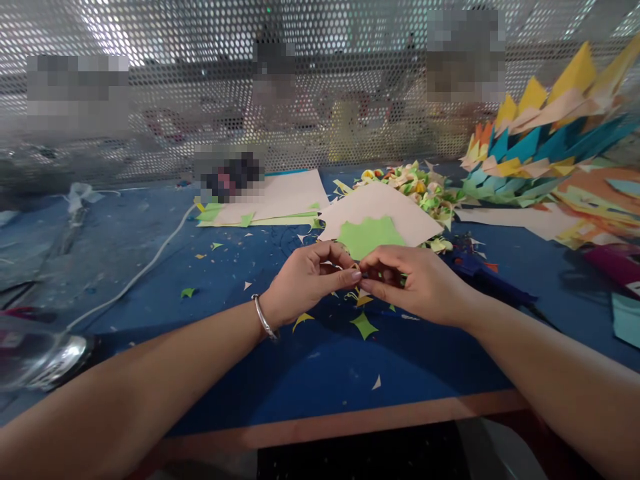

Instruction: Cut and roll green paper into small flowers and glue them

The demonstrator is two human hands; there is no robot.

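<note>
Nearest me, a pale triangular paper scrap (pixel 377 382) and a light-green, four-pointed paper scrap (pixel 365 325) lie on the blue tabletop (pixel 300 390). Just beyond, above the table, the left hand (pixel 315 275), a silver bangle (pixel 264 317) at its wrist, meets the right hand (pixel 417 280). Thumbs and forefingers are pinched together on a small yellowish paper curl (pixel 356 267), right between the tips. The fingers hide most of it; a sliver shows, its rounded top edge upward. I can't make out its long axis, nor whether the yellow bits below belong to it. Behind the fingers lies a jagged light-green paper piece (pixel 373 235), its near edge hidden, on a pale pink paper sheet (pixel 380 201); farther off, a heap of folded paper pieces (pixel 420 183).
</note>
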